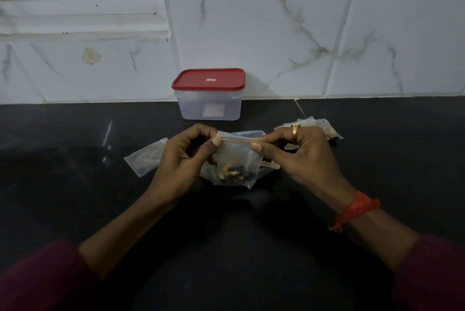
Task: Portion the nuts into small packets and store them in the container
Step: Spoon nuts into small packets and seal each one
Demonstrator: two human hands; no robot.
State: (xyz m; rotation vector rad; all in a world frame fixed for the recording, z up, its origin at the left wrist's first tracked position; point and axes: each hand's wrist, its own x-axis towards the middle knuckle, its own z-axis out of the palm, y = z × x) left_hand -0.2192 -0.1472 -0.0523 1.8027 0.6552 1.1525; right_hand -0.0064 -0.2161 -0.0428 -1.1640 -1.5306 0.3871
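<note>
Item: small clear packet, nuts settled at its bottom, held just in front of the container, whose red lid is on. Left hand and right hand each pinch the zip strip. Best handling: keep the packet upright and press the strip end to end.

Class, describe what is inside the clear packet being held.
Pale and dark nuts lie heaped at the bottom of the packet. The left hand and right hand pinch its top corners, hiding what is there.

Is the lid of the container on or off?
On: the red lid sits flat on the clear container, covering its whole top.
</note>
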